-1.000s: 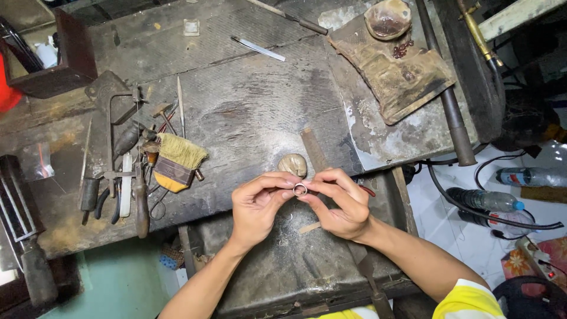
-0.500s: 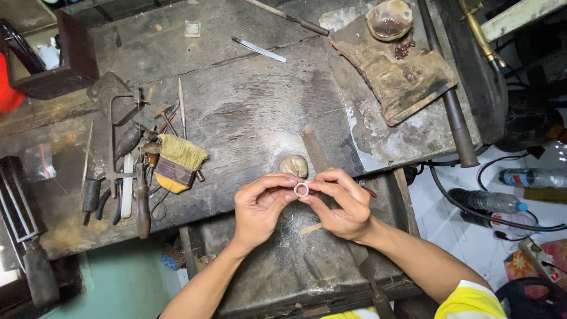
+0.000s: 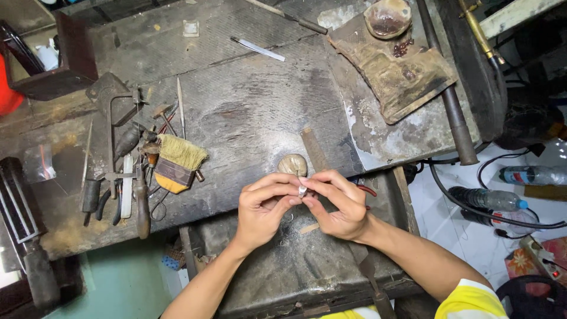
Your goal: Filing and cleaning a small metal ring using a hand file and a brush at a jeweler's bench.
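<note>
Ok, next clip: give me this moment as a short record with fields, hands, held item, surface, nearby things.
left hand: left hand pinches one side of the small ring
right hand: right hand pinches the other side with its fingertips
held item: small ring, silvery, held between both hands above the bench edge
surface: worn dark workbench
nearby: round beige lump just beyond the hands; yellow-bristled brush and hand tools to the left; brown cloth far right

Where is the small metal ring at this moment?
In the head view, the small metal ring is pinched between the fingertips of the left hand and right hand, low at centre, just below the round tan lump on the workbench.
</note>
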